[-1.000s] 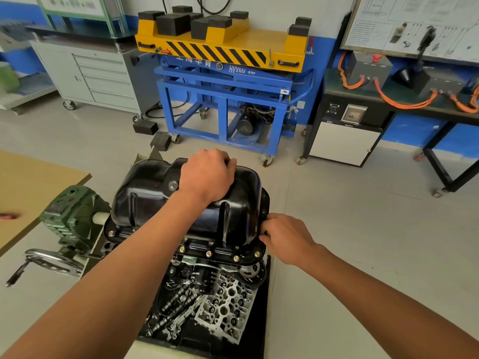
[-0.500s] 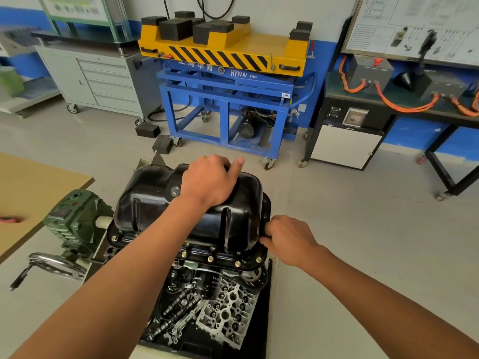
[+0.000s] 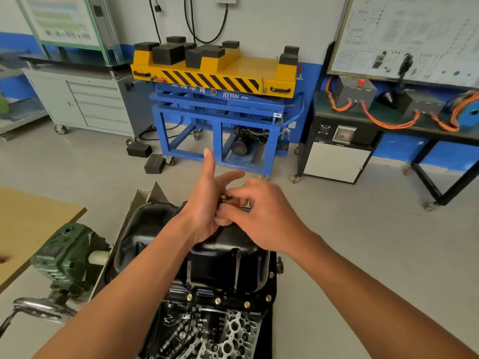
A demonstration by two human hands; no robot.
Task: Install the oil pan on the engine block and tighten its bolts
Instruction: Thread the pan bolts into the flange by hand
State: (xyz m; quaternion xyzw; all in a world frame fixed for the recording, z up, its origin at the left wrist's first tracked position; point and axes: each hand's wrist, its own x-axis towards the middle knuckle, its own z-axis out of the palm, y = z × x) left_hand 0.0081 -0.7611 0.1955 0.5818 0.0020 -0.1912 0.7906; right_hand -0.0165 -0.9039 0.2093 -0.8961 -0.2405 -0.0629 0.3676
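Observation:
The black oil pan (image 3: 220, 263) sits upside-down-bowl fashion on the engine block (image 3: 178, 296), with brass-coloured bolts (image 3: 217, 301) along its near flange. Both hands are raised above the pan's far end. My left hand (image 3: 204, 203) is held up with its fingers spread and straight, one pointing upward. My right hand (image 3: 261, 216) reaches into the left palm, and its fingertips pinch a small bolt (image 3: 224, 197) there. Neither hand touches the pan.
A tray with a cylinder head and camshafts (image 3: 225, 340) lies below the block. A green gearbox (image 3: 67, 257) with a crank handle (image 3: 39, 309) stands to the left, beside a wooden tabletop (image 3: 26, 229). Behind are a blue-and-yellow lift cart (image 3: 220, 81) and black blocks (image 3: 140, 150) on the floor.
My left hand lifted off the pan's top and opened. My right hand left the pan's right flange and rose to meet the left palm, pinching a bolt.

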